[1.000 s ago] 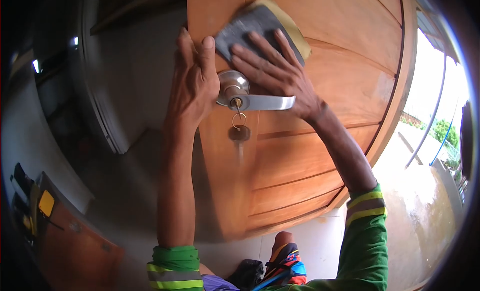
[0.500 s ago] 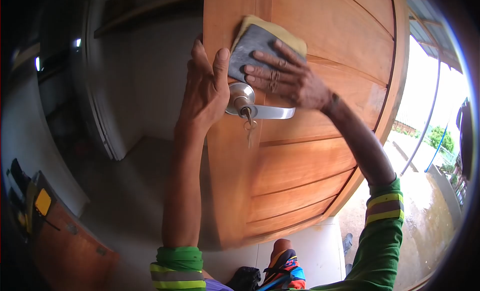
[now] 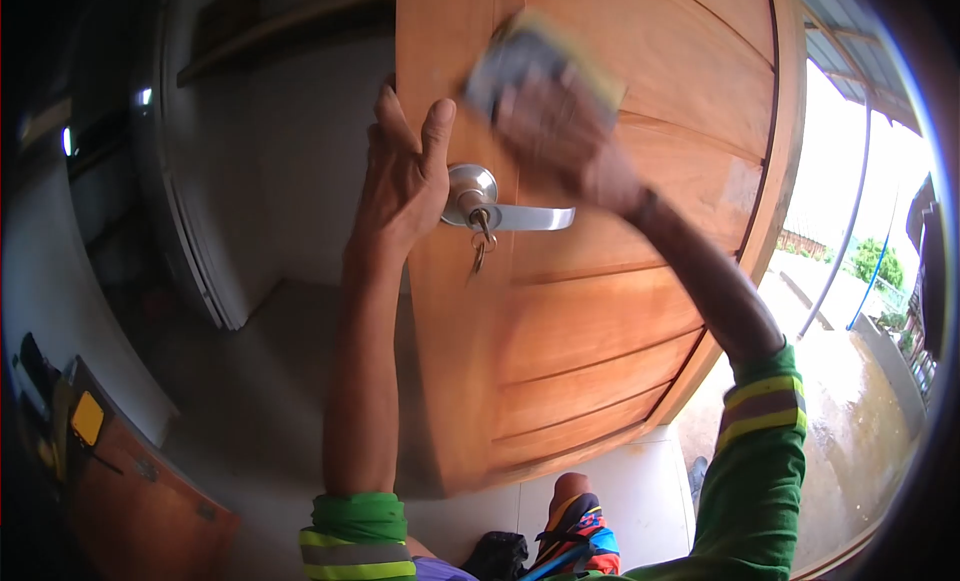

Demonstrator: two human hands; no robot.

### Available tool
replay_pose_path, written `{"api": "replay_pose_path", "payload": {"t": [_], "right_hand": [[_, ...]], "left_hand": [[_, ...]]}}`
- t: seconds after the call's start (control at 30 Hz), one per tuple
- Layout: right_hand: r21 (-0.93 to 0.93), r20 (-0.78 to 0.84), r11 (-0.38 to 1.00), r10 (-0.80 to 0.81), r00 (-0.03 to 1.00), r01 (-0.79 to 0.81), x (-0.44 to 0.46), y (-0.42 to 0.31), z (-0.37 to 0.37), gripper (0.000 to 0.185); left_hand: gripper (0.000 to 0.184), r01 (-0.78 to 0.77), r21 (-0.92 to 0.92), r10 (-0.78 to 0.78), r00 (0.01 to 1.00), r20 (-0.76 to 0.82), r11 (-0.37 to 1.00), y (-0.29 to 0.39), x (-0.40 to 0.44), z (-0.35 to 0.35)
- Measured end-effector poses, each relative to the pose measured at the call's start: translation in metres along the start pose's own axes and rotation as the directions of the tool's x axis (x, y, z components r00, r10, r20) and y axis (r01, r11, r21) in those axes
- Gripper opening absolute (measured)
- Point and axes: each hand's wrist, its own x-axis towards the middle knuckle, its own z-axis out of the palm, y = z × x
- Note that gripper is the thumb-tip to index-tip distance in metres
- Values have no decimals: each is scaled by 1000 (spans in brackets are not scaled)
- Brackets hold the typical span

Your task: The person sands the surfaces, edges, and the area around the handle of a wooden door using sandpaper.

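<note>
My left hand (image 3: 403, 171) grips the free edge of a wooden door (image 3: 590, 326), its thumb on the near face and its other fingers partly hidden behind the edge. Blurred by motion, my right hand (image 3: 555, 131) presses a grey sheet with a yellowish back (image 3: 510, 56) flat on the door above the handle. The metal lever handle (image 3: 535, 218) is just right of my left hand. Keys (image 3: 482, 246) hang from its lock.
A brown wooden panel (image 3: 140, 501) with a yellow item (image 3: 87, 418) stands at lower left. A shelf (image 3: 290, 31) is in the dark room behind. A black bag (image 3: 497, 556) lies near my leg. Wet paving (image 3: 830, 411) shows outside at right.
My right hand and the sheet have moved over the door face, now slightly up from half a second ago. My left hand stays at the door edge. The keys have swung.
</note>
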Motion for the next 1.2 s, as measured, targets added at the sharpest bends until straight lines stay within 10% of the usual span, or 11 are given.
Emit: {"api": "replay_pose_path", "payload": {"t": [0.13, 0.2, 0.33, 0.47, 0.57, 0.73, 0.93, 1.13, 1.17, 1.2], "right_hand": [[-153, 51, 953, -258, 965, 263, 8, 21, -7, 66], [-132, -43, 989, 54, 998, -59, 48, 55, -17, 81], [-63, 122, 966, -243, 962, 251, 21, 2, -9, 80], [0, 7, 982, -190, 982, 190, 44, 42, -6, 67], [-99, 66, 987, -119, 991, 126, 63, 36, -10, 64], [-1, 44, 938, -346, 937, 347, 72, 34, 2, 64], [21, 146, 944, -328, 933, 328, 52, 9, 5, 54], [-145, 51, 988, -54, 997, 61, 87, 22, -1, 58], [-217, 90, 951, -205, 975, 220, 81, 3, 0, 58], [151, 129, 941, -323, 938, 304, 72, -12, 1, 57]], "left_hand": [[97, 3, 21, -3, 1000, 14, 1000, -1, -1, 1], [97, 27, 33, -27, 1000, 1, 999, -1, -2, 2], [98, -28, 74, 29, 999, -16, 997, -1, -1, -1], [97, -99, 118, 102, 994, -23, 988, 0, -9, -2], [90, 84, -333, -41, 990, 136, 939, -31, -36, -6], [81, 74, -441, -54, 997, 58, 895, -87, -84, 20], [85, 369, -74, -371, 929, -11, 927, -49, -64, 22], [85, 405, -70, -408, 912, -39, 912, -52, -62, 25], [84, 373, -81, -378, 924, -59, 924, -54, -60, 25], [84, 342, -93, -350, 933, -85, 935, -58, -60, 27]]}}
